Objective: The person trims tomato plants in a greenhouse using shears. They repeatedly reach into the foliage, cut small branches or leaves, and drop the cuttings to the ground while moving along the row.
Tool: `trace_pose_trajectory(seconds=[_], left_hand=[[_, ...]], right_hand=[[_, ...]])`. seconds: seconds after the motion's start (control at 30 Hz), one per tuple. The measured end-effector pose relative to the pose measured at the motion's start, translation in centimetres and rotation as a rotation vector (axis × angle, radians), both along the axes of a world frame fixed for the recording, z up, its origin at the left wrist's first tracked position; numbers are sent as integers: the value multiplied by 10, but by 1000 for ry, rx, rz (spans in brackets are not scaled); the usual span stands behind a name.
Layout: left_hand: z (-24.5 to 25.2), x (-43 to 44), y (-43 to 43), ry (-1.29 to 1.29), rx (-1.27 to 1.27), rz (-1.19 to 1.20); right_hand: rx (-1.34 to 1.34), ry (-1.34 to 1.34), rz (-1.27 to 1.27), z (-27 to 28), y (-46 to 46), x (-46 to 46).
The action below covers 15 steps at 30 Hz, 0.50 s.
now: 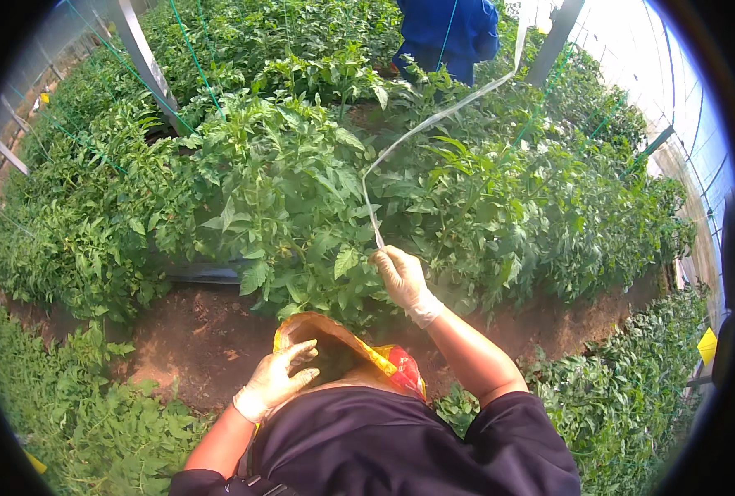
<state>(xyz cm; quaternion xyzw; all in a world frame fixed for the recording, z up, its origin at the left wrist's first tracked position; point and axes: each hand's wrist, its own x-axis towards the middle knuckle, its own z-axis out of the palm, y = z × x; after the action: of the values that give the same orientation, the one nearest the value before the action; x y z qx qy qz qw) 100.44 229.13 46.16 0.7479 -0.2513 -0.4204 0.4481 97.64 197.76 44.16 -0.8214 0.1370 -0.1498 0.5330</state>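
My right hand point(402, 277), in a thin pale glove, grips the lower end of a whitish plastic strip point(426, 125), which runs up and to the right over the tomato plants point(293, 167). At my waist hangs a yellow and red plastic bag point(404, 367) with its mouth open; its inside is dark and I cannot tell what it holds. My left hand point(280, 378), gloved too, is at the left side of the bag's mouth, fingers apart and slightly curled, with nothing seen between them.
A person in blue point(448, 37) stands among the plants ahead. Metal posts point(147, 62) and green strings point(197, 59) rise from the rows. Bare soil point(200, 347) runs across before me, with low plants point(94, 428) on the near side. A yellow card point(707, 346) hangs at right.
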Motion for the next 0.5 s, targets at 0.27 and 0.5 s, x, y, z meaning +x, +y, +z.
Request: trace_pose_trajectory(seconds=[0.27,0.5], left_hand=[[-29,4,-145,496,-596,270],[-30,31,-164,715,-606,516]], right_hand=[[-315,368,331,-59,50,-131],[-414,947,-83,-130,-15,-328]])
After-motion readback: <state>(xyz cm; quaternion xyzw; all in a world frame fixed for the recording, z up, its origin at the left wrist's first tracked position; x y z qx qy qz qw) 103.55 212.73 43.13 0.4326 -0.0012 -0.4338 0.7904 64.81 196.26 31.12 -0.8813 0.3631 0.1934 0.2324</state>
